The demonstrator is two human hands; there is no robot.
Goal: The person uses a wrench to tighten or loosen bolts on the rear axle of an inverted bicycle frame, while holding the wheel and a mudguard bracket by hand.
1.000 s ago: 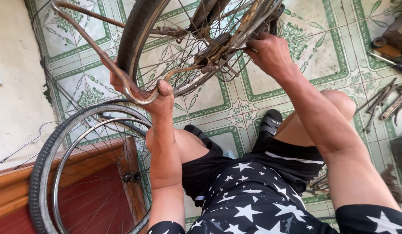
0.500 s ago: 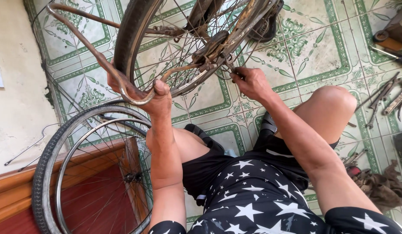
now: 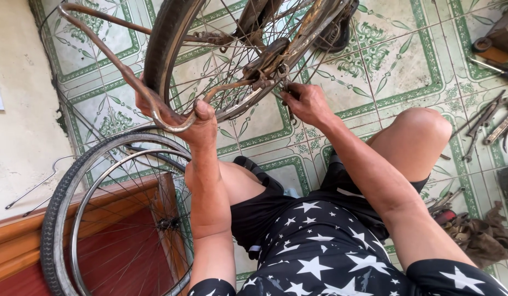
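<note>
A rusty stay (image 3: pixel 117 71) was gripped by the left hand (image 3: pixel 196 123) at centre left of the frame, fingers wrapped round its curved end. The right hand (image 3: pixel 306 101) was set at the hub (image 3: pixel 265 68) of the mounted wheel (image 3: pixel 172 49), upper centre, fingers pinched on a small part by the axle; which part could not be told. A loose wheel (image 3: pixel 65 219) was leaned at lower left against a wooden step (image 3: pixel 24 246). Tools (image 3: pixel 484 123) were scattered on the tiled floor (image 3: pixel 396 60) at right, with a rag (image 3: pixel 481 238) at lower right.

Risks, as judged: the stay could be slipped from the left hand, since it was held only at the bend, and swung into the spokes (image 3: pixel 232 38). Fingertips of the right hand could be nipped between spokes and frame if the wheel were turned. The small part could be dropped and lost among the floor clutter. The loose wheel could be knocked over by a knee, being propped only.
</note>
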